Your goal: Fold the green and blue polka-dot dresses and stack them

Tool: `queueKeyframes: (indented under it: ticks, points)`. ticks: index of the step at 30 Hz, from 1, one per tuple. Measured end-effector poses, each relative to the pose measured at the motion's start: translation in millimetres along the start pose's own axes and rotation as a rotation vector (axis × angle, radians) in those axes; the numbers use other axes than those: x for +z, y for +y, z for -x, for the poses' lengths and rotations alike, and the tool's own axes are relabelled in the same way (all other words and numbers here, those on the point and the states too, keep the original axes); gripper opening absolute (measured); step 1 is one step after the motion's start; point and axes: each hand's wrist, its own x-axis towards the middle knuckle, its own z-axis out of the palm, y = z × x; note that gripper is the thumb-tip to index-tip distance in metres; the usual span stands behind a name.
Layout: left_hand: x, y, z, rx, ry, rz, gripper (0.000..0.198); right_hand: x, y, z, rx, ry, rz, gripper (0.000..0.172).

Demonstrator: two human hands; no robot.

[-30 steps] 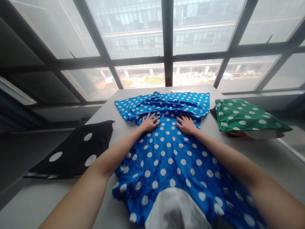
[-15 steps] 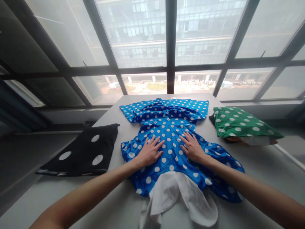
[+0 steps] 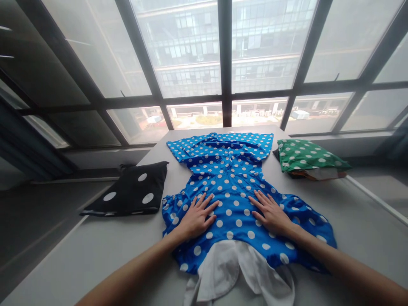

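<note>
A blue dress with white polka dots (image 3: 234, 204) lies spread on the white table, its white collar (image 3: 219, 267) toward me and its skirt at the far end. My left hand (image 3: 198, 216) rests flat on the left part of the bodice, fingers spread. Across from it, my right hand (image 3: 269, 210) lies flat on the right part, fingers also apart. Both palms touch the cloth without gripping it. Puffed sleeves stick out to either side, and some creases run across the waist and skirt.
Left of the dress is a folded black cloth with large white dots (image 3: 130, 193). At the right edge sits a folded green polka-dot garment (image 3: 310, 155) on a small pile. The white table (image 3: 121, 246) reaches a wall of windows (image 3: 191, 51).
My hands have slid slightly apart and toward me over the bodice, and the cloth between them looks flatter. The camera view has tilted a little.
</note>
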Motion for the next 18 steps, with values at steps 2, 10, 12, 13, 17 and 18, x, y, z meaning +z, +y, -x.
queueKeyframes:
  ticks: [2, 10, 12, 13, 17, 18]
  points:
    - [0.6, 0, -2, -0.002, 0.007, 0.004, 0.058, -4, 1, 0, -0.023, -0.012, -0.002, 0.065]
    - [-4.0, -14, -18, -0.082, -0.03, 0.018, 0.06, -20, 24, -32, -0.058, -0.066, -0.013, 0.066]
    - [-7.0, -33, -10, -0.117, -0.009, 0.018, 0.061, -24, 34, -28, -0.084, -0.051, -0.01, 0.064]
    - [-8.9, -45, -3, -0.143, 0.026, 0.017, 0.061, -26, 41, -22, -0.084, -0.018, -0.007, 0.063]
    - [-19.5, -87, 38, -0.287, 0.341, 0.042, 0.054, -30, 77, 17, 0.052, 0.283, -0.003, 0.055]
    - [-22.3, -93, 49, -0.311, 0.41, 0.04, 0.052, -29, 86, 29, 0.1, 0.353, 0.001, 0.054]
